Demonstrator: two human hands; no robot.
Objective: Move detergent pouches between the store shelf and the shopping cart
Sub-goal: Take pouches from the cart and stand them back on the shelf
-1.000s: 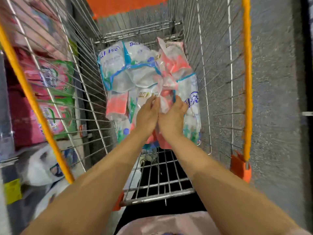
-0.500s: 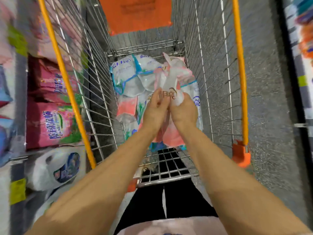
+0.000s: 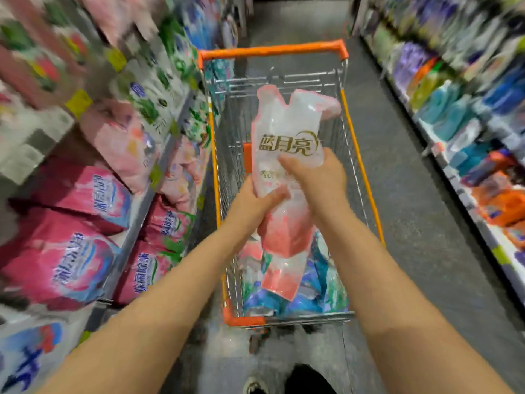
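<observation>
Both hands hold one detergent pouch upright above the shopping cart, over the middle of its basket and clear of the wire walls; the pouch is soft clear-white plastic, glossy and crumpled, with gold lettering across its upper half, a pale pink tint along its notched top edge and a solid coral-pink lower part; the left hand grips it from the left at mid-height, thumb pressed across the front; the right hand grips it from the right slightly higher, fingers curled round just under the lettering; a second pink-bottomed piece hangs right below, and whether it is part of the same pouch or another one cannot be told; more pouches, blue, green and white, lie heaped in the near end of the basket; the cart has an orange rim and grey wire sides and stands in an aisle, close beside the left shelf, which is stacked with pink bags; the right shelf is blurred, with blue, purple and orange packs.
</observation>
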